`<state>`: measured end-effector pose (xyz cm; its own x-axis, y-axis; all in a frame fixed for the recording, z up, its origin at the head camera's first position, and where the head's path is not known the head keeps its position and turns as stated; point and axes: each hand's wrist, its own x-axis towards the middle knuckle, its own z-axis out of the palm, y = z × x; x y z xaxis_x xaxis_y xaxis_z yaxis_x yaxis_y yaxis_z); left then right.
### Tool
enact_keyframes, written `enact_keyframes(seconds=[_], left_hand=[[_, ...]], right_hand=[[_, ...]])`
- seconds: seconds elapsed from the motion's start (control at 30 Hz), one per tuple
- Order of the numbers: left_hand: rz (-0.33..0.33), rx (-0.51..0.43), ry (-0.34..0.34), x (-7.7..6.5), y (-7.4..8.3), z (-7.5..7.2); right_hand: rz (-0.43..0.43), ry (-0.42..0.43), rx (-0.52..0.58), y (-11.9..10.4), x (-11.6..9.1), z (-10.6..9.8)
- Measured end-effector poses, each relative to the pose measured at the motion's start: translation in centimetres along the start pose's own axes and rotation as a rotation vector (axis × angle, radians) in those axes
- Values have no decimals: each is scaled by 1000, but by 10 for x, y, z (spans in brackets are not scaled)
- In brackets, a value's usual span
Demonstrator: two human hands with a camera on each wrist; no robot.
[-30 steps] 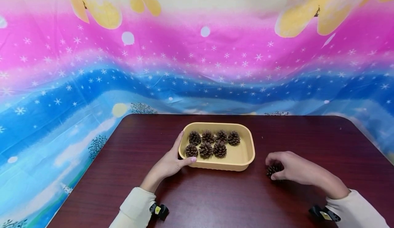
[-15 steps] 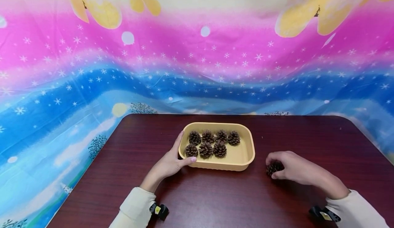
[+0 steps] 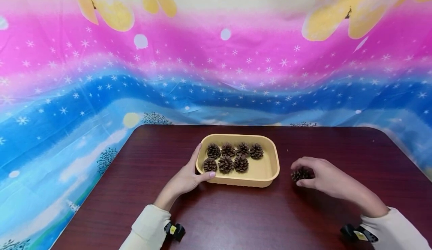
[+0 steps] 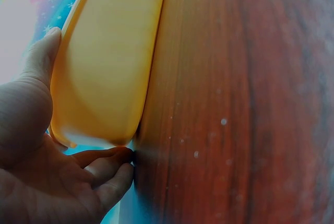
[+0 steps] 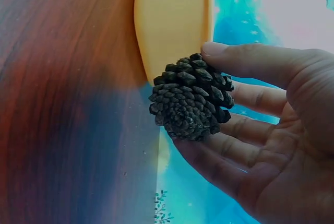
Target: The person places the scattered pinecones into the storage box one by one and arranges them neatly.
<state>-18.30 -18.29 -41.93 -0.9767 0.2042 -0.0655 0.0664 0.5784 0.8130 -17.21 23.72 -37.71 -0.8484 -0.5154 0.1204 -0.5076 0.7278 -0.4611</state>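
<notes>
My left hand (image 3: 183,181) holds the left end of a yellow plastic box (image 3: 260,181), with the thumb over the front rim and fingers at the end wall. In the left wrist view the fingertips (image 4: 123,156) sit low by the tabletop. Several brown pine cones (image 3: 225,164) lie in two rows inside the box, towards its left and middle. To the right of the box, my right hand (image 3: 329,176) pinches another pine cone (image 5: 185,101) between thumb and fingers. That cone appears raised off the table, apart from the box.
The box stands on a dark red-brown wooden table (image 3: 233,220) with rounded far corners. A printed cloth (image 3: 216,66) with snowflakes hangs behind and beside the table. Dark wrist-worn devices (image 3: 174,231) show at both sleeves.
My right hand has moved slightly up and away, lifting the pine cone from where it rested. My left hand and the box have stayed in place.
</notes>
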Motion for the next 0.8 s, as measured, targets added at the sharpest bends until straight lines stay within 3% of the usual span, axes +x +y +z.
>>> enact_keyframes(seconds=[0.53, 0.8], left_hand=[[-2, 0, 2, 1, 0, 0], [-16, 4, 2, 1, 0, 0]], right_hand=[[-70, 206, -26, -14, 1, -11], [-72, 256, -21, -24, 8, -11]])
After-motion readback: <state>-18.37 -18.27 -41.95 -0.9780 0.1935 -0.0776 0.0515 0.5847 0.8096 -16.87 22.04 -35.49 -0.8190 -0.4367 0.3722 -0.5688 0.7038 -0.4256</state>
